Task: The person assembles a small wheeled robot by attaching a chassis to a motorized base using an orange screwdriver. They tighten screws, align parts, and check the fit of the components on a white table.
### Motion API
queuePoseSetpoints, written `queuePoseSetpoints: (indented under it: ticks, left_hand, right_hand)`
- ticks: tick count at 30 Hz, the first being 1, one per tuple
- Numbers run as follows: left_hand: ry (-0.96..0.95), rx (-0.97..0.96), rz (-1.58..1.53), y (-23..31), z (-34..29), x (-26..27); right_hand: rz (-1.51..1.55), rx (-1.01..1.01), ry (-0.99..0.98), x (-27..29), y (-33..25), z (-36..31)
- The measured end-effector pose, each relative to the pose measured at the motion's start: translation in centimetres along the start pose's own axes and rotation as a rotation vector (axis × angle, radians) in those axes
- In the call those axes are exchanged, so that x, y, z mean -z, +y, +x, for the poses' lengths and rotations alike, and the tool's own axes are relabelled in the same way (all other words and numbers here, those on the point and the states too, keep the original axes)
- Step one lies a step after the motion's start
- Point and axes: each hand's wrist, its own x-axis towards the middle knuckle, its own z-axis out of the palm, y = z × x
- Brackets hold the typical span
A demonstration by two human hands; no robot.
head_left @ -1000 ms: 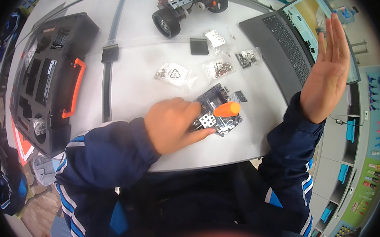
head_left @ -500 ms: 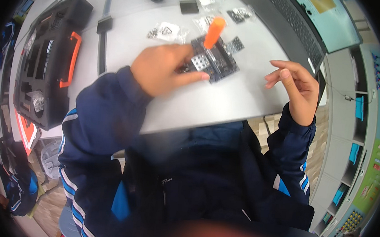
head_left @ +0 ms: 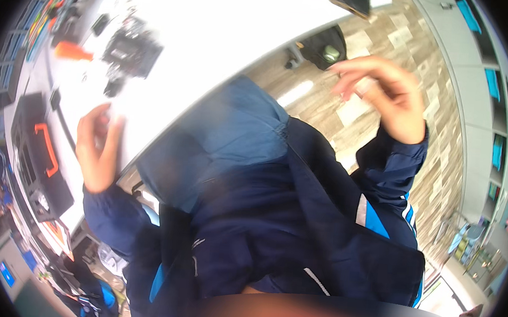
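Note:
My left hand [head_left: 98, 147] is at the table's near edge with its fingers bent and apart, holding nothing. A little beyond it lies a dark, flat, blurred assembly of plates and parts [head_left: 135, 50]. An orange cylindrical thing [head_left: 73, 51], like a tool handle, is to the left of that assembly; I cannot tell whether it stands or lies. My right hand [head_left: 391, 94] hangs in the air over the floor, off the table. Its fingers are loosely curled and apart, with nothing between them.
The white table [head_left: 215, 44] is washed out by glare. A black case with an orange handle [head_left: 45, 150] stands at the left. A dark flat object [head_left: 350, 0] lies at the table's far right edge. Below is a black bag [head_left: 326, 49] on the patterned floor; shelves [head_left: 481, 109] line the right.
The view has swung right, so the table things now appear farther left. My left hand has let go of the dark assembly and drawn back toward me. My right hand stays raised.

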Motion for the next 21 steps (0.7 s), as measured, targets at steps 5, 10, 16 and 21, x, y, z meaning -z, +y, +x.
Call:
queuePoseSetpoints:
  ticks: [5, 10, 16, 21]
  left_hand:
    - [0.094, 0.165, -0.151, -0.2, -1.4, -1.7]
    - [0.236, 0.112, 0.081, 0.2, -1.7, -3.6]
    - [0.290, 0.102, 0.220, 0.3, -1.4, -3.9]
    - [0.291, 0.108, 0.241, -0.1, -1.6, -3.8]
  right_hand:
    - [-0.069, 0.220, -0.394, -7.1, 6.1, -1.9]
    - [-0.161, 0.261, -0.420, -18.2, 12.8, -3.4]
    - [-0.048, 0.243, -0.405, -19.2, 13.7, -3.6]
    - [0.039, 0.215, -0.330, -18.5, 14.2, -3.0]
